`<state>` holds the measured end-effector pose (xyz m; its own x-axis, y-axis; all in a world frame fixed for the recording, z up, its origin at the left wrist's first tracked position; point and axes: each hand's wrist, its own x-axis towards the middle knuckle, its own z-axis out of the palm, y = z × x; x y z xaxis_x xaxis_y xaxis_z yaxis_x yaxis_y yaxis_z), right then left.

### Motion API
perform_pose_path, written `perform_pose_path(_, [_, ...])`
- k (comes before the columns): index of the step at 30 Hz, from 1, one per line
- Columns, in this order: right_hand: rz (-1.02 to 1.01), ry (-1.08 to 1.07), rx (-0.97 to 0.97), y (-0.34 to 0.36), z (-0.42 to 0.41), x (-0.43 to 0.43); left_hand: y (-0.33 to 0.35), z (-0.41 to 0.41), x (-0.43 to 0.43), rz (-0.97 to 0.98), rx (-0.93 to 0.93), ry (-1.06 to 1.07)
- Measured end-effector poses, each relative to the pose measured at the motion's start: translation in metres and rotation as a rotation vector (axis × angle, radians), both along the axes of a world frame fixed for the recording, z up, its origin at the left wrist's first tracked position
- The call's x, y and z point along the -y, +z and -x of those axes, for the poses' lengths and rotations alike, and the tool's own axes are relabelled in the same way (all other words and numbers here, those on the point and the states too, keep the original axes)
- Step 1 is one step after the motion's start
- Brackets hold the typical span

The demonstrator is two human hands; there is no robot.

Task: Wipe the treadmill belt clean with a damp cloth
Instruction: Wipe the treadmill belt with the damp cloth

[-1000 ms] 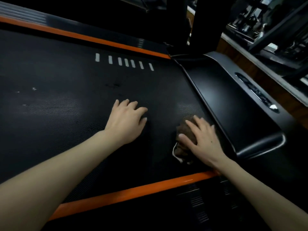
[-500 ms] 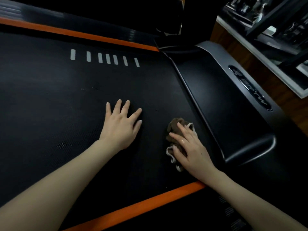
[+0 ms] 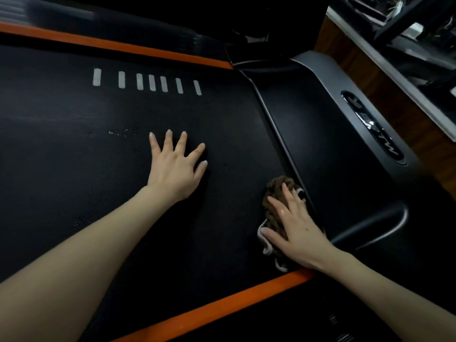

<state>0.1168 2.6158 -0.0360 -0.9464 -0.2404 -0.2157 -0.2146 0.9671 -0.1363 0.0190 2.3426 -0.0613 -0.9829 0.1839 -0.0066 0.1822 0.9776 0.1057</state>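
— Since half a second back, the right hand (image 3: 298,225) has slid the brown cloth (image 3: 277,186) outward. It is now up against the seam where the treadmill belt (image 3: 74,169) runs under the motor cover (image 3: 320,144). The left hand (image 3: 175,166) hasn't shifted.

— Why is the left one out there at all?

— It looks like a prop. It lies flat on the belt with its fingers spread and straight, holding nothing. My guess is that it takes the lean of the body and keeps the belt from creeping under the wiping stroke.

— And the right, is it gripping the rag?

— Not gripping. The fingers lie fairly straight across the top of the bunched cloth and press it down, with the thumb out beside its white trim (image 3: 262,243). A flat hand spreads the pressure, which suits scrubbing.

— Where is the cloth exactly?

— On the belt, in the corner by the cover. It touches the cover's edge and is near the orange side rail (image 3: 222,304) on the person's side. Grime likely gathers along that seam, hence the push into it.

— Much left to do?

— I'd judge so. Pale specks (image 3: 123,132) show on the belt just left of the left hand's fingertips. The stretch toward the white stripe marks (image 3: 148,81) also lies well apart from the cloth. The light is too dim to say how clean any of it is.
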Motion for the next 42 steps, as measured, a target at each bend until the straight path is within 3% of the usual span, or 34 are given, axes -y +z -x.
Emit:
perform_pose_path(5, [0.138,0.025,-0.102,-0.011,0.033,0.007,-0.007,0.007,0.0,-0.043,0.013,0.01])
perform_pose_path(11, [0.142,-0.105,-0.172,-0.012,0.136,0.032,-0.013,0.005,-0.002,-0.049,0.002,0.031])
perform_pose_path(16, [0.082,-0.12,-0.032,-0.001,0.119,0.044,-0.011,0.004,-0.001,-0.058,-0.016,0.033])
perform_pose_path(19, [-0.037,-0.123,-0.118,-0.01,0.101,0.061,-0.01,0.005,-0.001,-0.07,-0.006,0.033])
perform_pose_path(22, [0.01,-0.062,-0.265,-0.02,0.106,0.056,-0.009,0.004,0.0,-0.091,0.004,0.031])
perform_pose_path(29, [0.054,-0.067,-0.262,-0.024,0.197,0.045,-0.007,0.035,0.021,0.01,-0.003,0.106])
perform_pose_path(36, [0.154,0.304,-0.219,-0.019,0.128,0.056,-0.012,0.044,0.026,-0.001,0.001,0.068])
perform_pose_path(39, [0.129,0.226,-0.258,-0.023,0.182,0.051,-0.013,0.043,0.025,-0.021,-0.003,0.081])
perform_pose_path(42, [0.095,-0.016,-0.279,-0.026,0.246,0.055,-0.013,0.042,0.024,-0.034,-0.005,0.081])
